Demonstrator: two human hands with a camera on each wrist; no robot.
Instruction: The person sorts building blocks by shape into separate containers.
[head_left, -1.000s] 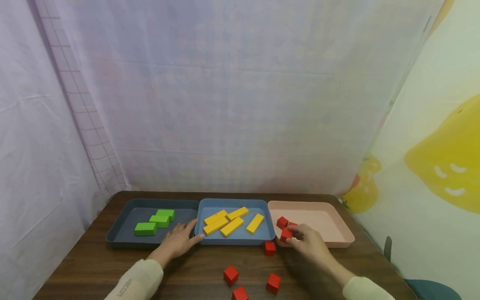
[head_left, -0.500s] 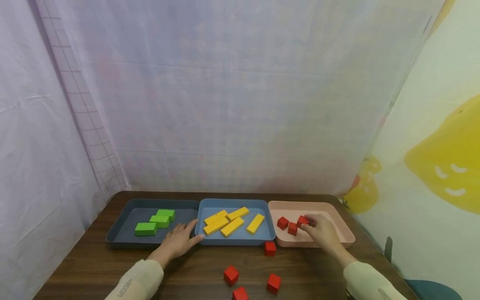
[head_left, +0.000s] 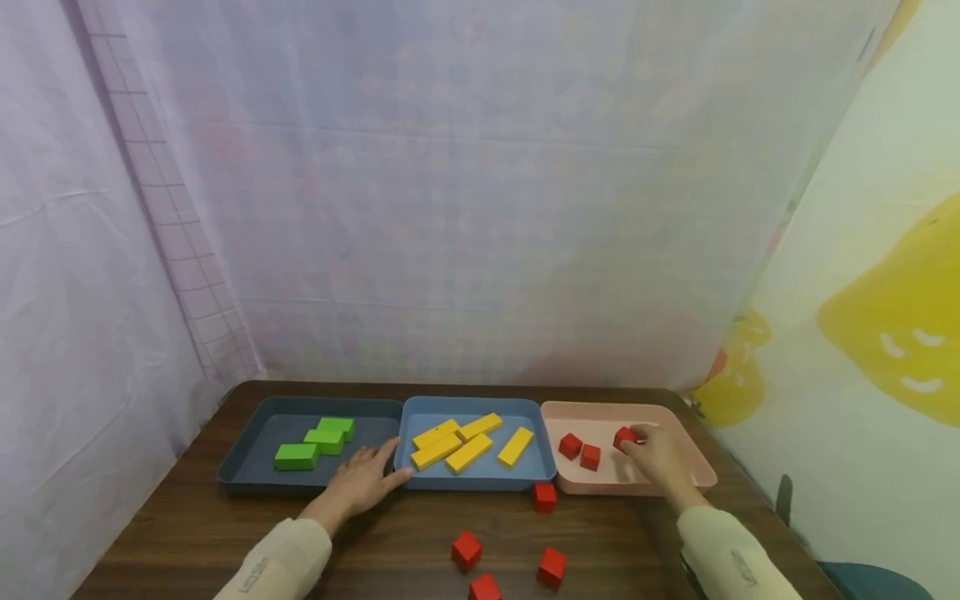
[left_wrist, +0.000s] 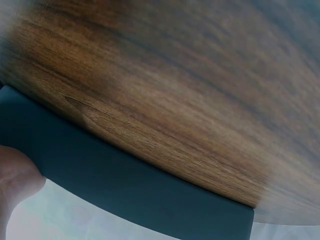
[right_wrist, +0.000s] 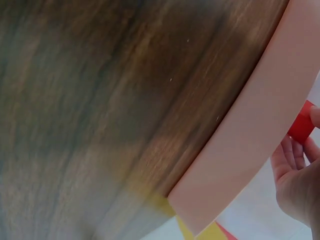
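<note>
My right hand [head_left: 662, 460] pinches a red cube [head_left: 623, 437] inside the pink tray [head_left: 699, 468], right of two other red cubes lying there. In the right wrist view, thumb and fingers hold that cube [right_wrist: 302, 122] beyond the tray's wall [right_wrist: 240, 140]. My left hand [head_left: 358, 483] rests with fingers spread at the near edges of the dark tray [head_left: 255, 442] and the blue tray [head_left: 480, 483]. Only part of that hand [left_wrist: 17, 175] shows in the left wrist view, against the dark tray's wall [left_wrist: 125, 180].
Three green blocks [head_left: 324, 442] lie in the dark tray and several yellow blocks [head_left: 468, 453] in the blue one. Loose red cubes [head_left: 467, 551] are on the wooden table [head_left: 405, 542] in front; one cube [head_left: 545, 497] sits close to the blue tray's near right corner.
My right hand has moved its red cube rightward within the pink tray, away from the two cubes there. My left hand stays in place. The head view has shifted slightly.
</note>
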